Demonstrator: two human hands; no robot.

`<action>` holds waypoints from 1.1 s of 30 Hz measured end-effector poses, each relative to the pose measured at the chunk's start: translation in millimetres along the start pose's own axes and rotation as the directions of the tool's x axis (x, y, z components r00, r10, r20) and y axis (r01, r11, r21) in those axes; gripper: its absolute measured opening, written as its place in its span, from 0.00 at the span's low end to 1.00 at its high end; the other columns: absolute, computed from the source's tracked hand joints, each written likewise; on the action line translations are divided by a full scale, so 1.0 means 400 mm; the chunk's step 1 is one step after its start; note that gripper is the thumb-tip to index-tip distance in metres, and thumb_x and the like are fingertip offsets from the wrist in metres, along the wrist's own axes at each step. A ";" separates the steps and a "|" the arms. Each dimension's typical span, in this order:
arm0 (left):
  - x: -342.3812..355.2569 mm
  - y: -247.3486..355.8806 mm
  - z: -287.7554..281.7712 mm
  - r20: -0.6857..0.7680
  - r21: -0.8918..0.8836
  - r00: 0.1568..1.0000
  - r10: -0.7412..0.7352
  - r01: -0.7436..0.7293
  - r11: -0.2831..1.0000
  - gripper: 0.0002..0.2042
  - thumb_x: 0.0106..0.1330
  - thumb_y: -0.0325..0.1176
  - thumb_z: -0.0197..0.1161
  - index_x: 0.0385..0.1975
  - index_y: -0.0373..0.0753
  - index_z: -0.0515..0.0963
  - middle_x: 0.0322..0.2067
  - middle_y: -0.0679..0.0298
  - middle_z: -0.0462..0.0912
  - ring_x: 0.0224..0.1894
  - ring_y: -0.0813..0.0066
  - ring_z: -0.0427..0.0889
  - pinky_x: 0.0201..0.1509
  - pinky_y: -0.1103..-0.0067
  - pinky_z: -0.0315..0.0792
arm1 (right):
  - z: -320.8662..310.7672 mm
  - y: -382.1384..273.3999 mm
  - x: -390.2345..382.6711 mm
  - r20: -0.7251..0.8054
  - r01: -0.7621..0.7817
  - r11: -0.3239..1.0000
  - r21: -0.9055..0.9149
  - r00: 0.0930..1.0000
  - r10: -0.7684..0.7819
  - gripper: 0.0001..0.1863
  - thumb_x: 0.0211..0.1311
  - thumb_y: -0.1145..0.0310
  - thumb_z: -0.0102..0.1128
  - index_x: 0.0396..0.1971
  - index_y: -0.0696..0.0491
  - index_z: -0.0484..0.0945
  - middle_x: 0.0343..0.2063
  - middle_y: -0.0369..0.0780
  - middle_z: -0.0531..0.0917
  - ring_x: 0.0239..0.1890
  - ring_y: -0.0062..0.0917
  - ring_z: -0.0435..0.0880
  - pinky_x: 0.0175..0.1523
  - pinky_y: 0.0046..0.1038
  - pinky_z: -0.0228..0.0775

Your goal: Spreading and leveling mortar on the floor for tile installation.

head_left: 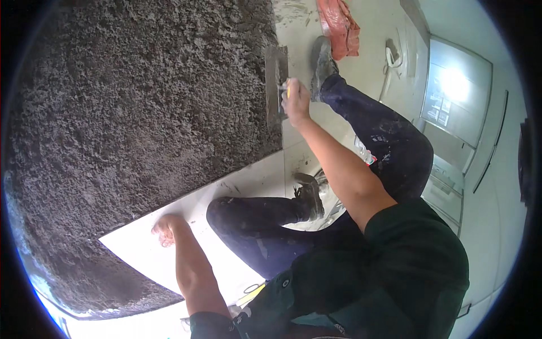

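Note:
My right hand [296, 101] grips the yellow handle [289, 86] of a steel trowel [274, 62], whose long flat blade lies along the right edge of a wide, rough bed of grey mortar [147, 101]. My left hand [168, 229] is down on a white tile [197, 237] just beside the mortar's lower edge, fingers loosely bent and open, with nothing visible in them; their tips are slightly blurred.
My bent legs [384, 135] are on the tiled floor [384, 39] right of the mortar. A crumpled red sack [341, 28] lies at the top. A yellow-handled tool [254, 291] is partly visible by my body. A bright glazed panel [457, 99] is at the right.

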State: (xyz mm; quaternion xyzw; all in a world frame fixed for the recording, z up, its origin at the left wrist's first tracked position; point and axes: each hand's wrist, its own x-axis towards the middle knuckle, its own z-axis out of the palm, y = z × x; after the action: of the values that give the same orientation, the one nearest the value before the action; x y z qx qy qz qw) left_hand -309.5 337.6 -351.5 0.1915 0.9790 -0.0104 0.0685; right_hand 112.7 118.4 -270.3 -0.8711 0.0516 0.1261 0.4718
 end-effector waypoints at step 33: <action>0.039 -0.031 -0.006 -0.047 0.035 0.998 -0.030 0.031 0.999 0.41 0.71 0.58 0.40 0.69 0.23 0.49 0.71 0.39 0.48 0.75 0.49 0.44 0.77 0.62 0.39 | 0.460 -0.288 0.017 0.156 0.335 0.817 -0.469 0.942 -0.296 0.23 0.65 0.48 0.57 0.30 0.57 0.77 0.23 0.51 0.83 0.28 0.47 0.84 0.36 0.44 0.75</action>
State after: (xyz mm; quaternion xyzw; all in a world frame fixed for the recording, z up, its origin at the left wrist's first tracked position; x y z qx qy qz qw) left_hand -328.9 332.1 -351.6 0.1779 0.9828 -0.0244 0.0423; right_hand 111.9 335.4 -275.3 -0.9528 -0.1451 0.0883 0.2518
